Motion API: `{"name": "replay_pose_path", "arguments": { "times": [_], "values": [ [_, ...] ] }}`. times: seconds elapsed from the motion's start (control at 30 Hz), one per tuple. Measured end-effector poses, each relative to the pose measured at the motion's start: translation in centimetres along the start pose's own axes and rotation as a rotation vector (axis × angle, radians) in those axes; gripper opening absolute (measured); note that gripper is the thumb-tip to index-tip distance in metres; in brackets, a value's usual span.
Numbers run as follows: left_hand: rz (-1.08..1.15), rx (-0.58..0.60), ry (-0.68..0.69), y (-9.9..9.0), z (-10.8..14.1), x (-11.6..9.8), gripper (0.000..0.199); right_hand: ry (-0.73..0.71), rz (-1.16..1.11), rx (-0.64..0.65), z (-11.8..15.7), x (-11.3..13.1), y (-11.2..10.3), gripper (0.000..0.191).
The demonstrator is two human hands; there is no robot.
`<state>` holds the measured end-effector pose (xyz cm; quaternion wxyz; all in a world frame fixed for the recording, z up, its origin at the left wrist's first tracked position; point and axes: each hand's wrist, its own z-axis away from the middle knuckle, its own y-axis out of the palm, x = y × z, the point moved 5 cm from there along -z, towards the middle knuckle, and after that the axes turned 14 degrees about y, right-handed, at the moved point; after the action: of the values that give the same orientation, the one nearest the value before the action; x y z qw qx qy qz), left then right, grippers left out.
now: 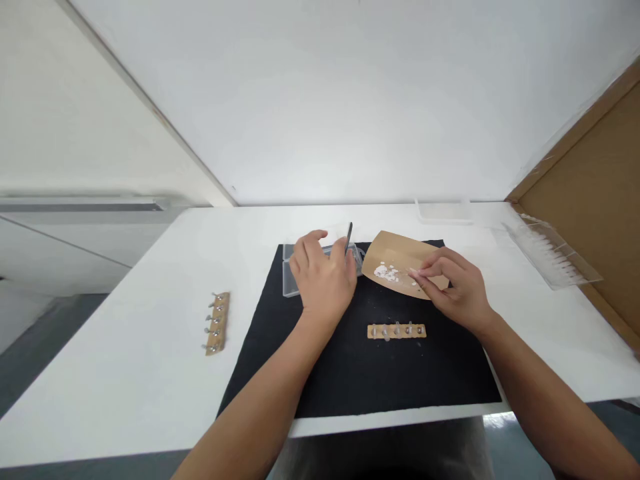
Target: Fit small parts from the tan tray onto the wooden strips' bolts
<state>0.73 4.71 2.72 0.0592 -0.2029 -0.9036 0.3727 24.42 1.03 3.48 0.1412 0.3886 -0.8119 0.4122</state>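
My left hand (324,275) is over a clear plastic case (291,283), with a slim dark stick-like tool (349,235) pinched between thumb and index finger. The other fingers are loosely bent, and they hide part of the case. My right hand (457,288) has its fingertips pressed together over a curved brown paper tray (383,245). Whatever lies in that pinch is too small to name. Small white flakes (385,272) are gathered at the tray's left side. Closer to me, a wooden strip (397,331) carries a row of several small clear and metallic pieces.
Everything central lies on a black mat (350,380) on the white table (150,373). A second wooden strip with metal pieces (218,323) stands off to the left. Toward the right are a shallow clear tray (444,213) and a clear package of pale pointed pieces (553,257), near a brown panel (595,173).
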Motion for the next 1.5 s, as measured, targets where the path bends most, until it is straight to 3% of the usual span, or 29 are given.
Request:
{"name": "replay_pose_path", "arguments": {
  "times": [0.07,0.13,0.27,0.47,0.67,0.93,1.3,1.5],
  "values": [
    [0.144,-0.105,0.108,-0.5,0.1,-1.4,0.015,-0.05,0.02,0.004,0.3,0.2,0.2,0.019],
    [0.376,-0.135,0.181,-0.7,0.1,-2.8,0.011,-0.123,0.061,0.006,0.6,0.6,0.5,0.019],
    [0.669,-0.106,0.16,-0.7,0.2,-4.3,0.019,-0.256,0.155,0.026,1.2,1.9,0.9,0.021],
    [0.86,-0.034,0.195,-0.8,0.5,-5.4,0.019,-0.352,0.214,0.012,1.5,3.6,0.5,0.027],
    [0.896,0.008,0.023,0.3,1.5,-5.1,0.013,-0.372,0.195,-0.044,1.9,3.6,0.2,0.028],
    [1.017,0.096,-0.057,0.9,1.8,-5.3,0.019,-0.341,0.17,-0.123,1.8,3.0,0.0,0.027],
    [1.23,0.212,-0.275,2.2,2.5,-5.7,0.018,-0.346,0.224,-0.024,1.9,2.8,0.4,0.02],
    [1.425,0.292,-0.381,2.8,2.9,-6.1,0.025,-0.175,0.104,0.066,1.5,1.8,0.8,0.02]
  ]
}}
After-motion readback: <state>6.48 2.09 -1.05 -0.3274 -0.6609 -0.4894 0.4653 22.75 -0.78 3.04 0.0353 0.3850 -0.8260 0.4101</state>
